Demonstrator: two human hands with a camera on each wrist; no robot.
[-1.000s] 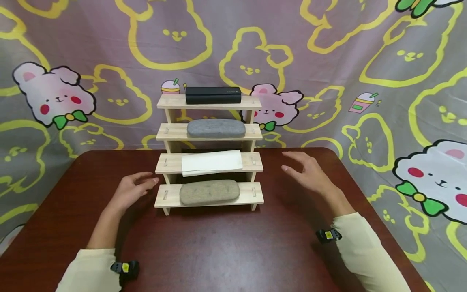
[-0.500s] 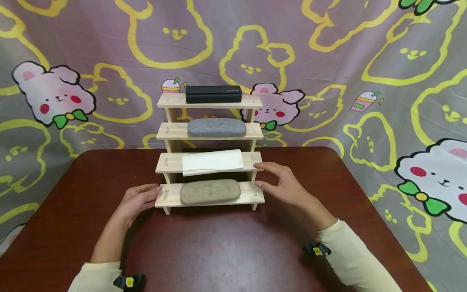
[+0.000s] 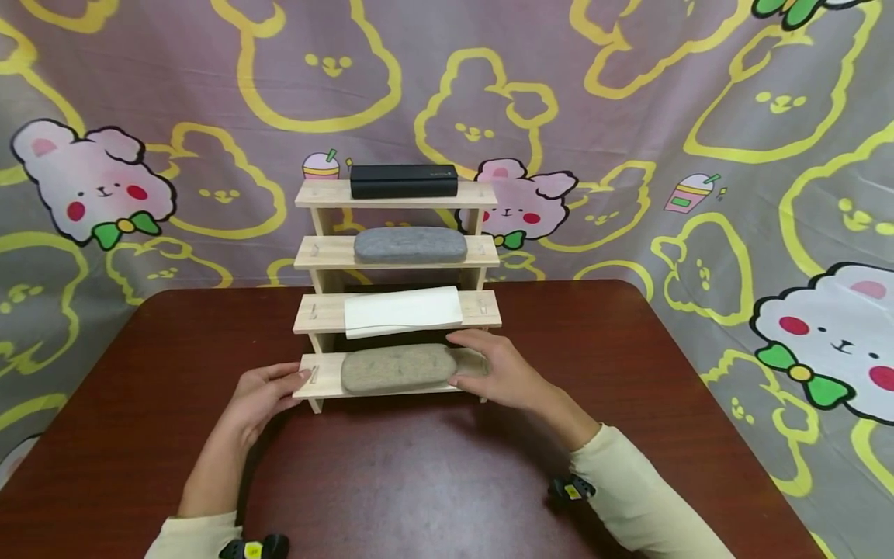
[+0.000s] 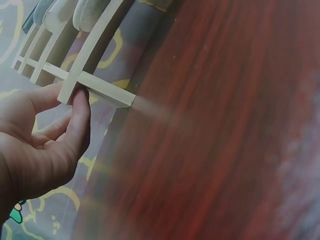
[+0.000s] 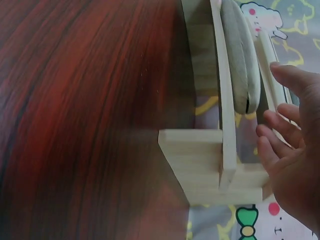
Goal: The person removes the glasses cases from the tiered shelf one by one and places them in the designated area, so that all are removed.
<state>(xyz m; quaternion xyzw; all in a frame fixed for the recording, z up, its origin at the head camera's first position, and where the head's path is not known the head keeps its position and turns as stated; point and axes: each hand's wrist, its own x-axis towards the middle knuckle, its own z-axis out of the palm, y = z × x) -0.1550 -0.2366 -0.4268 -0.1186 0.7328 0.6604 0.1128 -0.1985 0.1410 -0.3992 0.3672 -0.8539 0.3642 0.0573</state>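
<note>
A four-tier wooden display stand (image 3: 327, 314) stands toward the back of the table. My left hand (image 3: 260, 397) pinches the left end of its lowest board, thumb and fingers on either side of the board's edge in the left wrist view. On that board lies a beige fabric glasses case (image 3: 398, 368). At the case's right end is my right hand (image 3: 513, 374), thumb and forefinger spread apart. In the right wrist view, its fingers (image 5: 272, 145) are loosely bent and hold nothing, with a gap to the seamed case (image 5: 240, 65).
Above lie a white folded flat item (image 3: 403, 312), a grey glasses case (image 3: 410, 244) and a black oblong case (image 3: 403, 182), one per tier. Cartoon-printed cloth (image 3: 601, 132) hangs behind the dark red wooden table (image 3: 419, 481).
The right hand has moved left, from beside the stand to the beige case's right end. The left hand has moved right and down and taken hold of the lowest board's end.
</note>
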